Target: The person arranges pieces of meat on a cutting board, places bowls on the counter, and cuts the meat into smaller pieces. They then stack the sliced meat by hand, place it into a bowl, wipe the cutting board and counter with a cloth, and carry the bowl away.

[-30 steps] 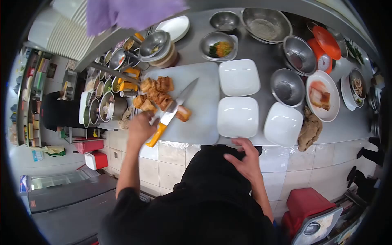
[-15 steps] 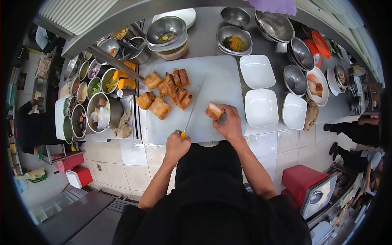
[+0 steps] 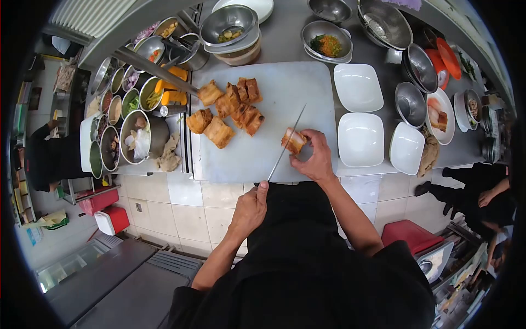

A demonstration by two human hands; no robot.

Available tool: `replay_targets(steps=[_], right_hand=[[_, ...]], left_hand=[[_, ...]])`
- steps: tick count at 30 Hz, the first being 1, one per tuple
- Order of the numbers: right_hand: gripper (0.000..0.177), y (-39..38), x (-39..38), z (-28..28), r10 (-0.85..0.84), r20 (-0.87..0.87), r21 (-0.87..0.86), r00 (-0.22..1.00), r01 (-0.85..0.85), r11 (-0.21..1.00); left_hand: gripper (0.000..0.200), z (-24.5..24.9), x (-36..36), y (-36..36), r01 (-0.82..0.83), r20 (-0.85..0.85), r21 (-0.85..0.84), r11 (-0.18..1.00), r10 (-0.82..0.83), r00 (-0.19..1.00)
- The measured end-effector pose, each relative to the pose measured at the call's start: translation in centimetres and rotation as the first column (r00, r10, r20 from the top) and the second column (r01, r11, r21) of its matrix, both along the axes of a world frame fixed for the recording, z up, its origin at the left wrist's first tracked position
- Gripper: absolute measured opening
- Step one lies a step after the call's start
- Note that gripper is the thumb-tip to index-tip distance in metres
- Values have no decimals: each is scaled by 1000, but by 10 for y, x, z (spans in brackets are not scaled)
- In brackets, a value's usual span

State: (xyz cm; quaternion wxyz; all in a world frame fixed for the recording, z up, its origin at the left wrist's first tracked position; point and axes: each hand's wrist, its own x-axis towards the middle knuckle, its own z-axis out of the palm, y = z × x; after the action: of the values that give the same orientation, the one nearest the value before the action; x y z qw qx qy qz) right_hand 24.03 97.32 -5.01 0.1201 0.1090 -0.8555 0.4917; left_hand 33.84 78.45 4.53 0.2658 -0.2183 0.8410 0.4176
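Observation:
A long, narrow knife (image 3: 278, 159) is held by its handle in my left hand (image 3: 250, 211), which is below the board's front edge. Its blade slants up and to the right, crossing over a chunk of browned pork belly (image 3: 297, 143) in this view. The fingers of my right hand (image 3: 318, 160) grip that chunk from its right side, low on the white cutting board (image 3: 296, 82). Several more browned pork belly pieces (image 3: 219, 132) lie grouped on the left half of the board.
White square dishes (image 3: 359, 88) stand right of the board, near an oval plate (image 3: 441, 131) with meat. Metal bowls (image 3: 327, 46) line the back. Ingredient pots (image 3: 156, 141) and a cloth (image 3: 169, 156) are at left. Other people (image 3: 49, 156) stand at both sides.
The knife has swung rightward over the pork belly chunk, where it was apart from it before. My left hand has moved right and lower in view. The view has shifted slightly.

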Motion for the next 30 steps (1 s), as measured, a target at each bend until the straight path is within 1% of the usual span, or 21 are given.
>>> replay_targets(steps=[2, 8, 15, 18, 21, 23, 24, 27, 29, 30], right_hand=[[60, 0, 0, -3, -8, 12, -24, 1000, 8, 1000], [59, -2, 1, -2, -28, 18, -26, 999, 28, 999], [57, -2, 0, -2, -27, 19, -26, 999, 27, 999], [56, -4, 0, 3, -27, 11, -44, 1000, 27, 999], [54, -4, 0, 5, -37, 2, -56, 999, 37, 998], [52, -6, -1, 5, -41, -6, -63, 999, 41, 997], [52, -6, -1, 5, -44, -4, -65, 999, 43, 997], [50, -5, -2, 3, -39, -11, -38, 999, 39, 999], [49, -5, -2, 3, -29, 8, -42, 1000, 29, 999], [49, -5, 0, 3, -31, 16, -44, 999, 32, 999]], left_hand=[[67, -2, 1, 1, 28, -45, -24, 999, -29, 999], [62, 3, 1, 0, 64, -76, -65, 996, -69, 995], [60, 7, -2, 0, 88, -65, -62, 994, -92, 994], [61, 6, 0, 0, 98, -61, -90, 991, -104, 993], [62, 7, 0, 0, 110, -51, -98, 989, -116, 992], [63, 12, -2, 1, 94, 6, -110, 989, -94, 996], [63, 13, 0, -1, 96, 8, -112, 989, -96, 995], [63, 18, 12, -7, 127, 18, -135, 983, -126, 992], [61, 23, 16, -11, 140, 53, -141, 980, -134, 990], [61, 16, 15, -11, 144, 62, -142, 979, -136, 989]])
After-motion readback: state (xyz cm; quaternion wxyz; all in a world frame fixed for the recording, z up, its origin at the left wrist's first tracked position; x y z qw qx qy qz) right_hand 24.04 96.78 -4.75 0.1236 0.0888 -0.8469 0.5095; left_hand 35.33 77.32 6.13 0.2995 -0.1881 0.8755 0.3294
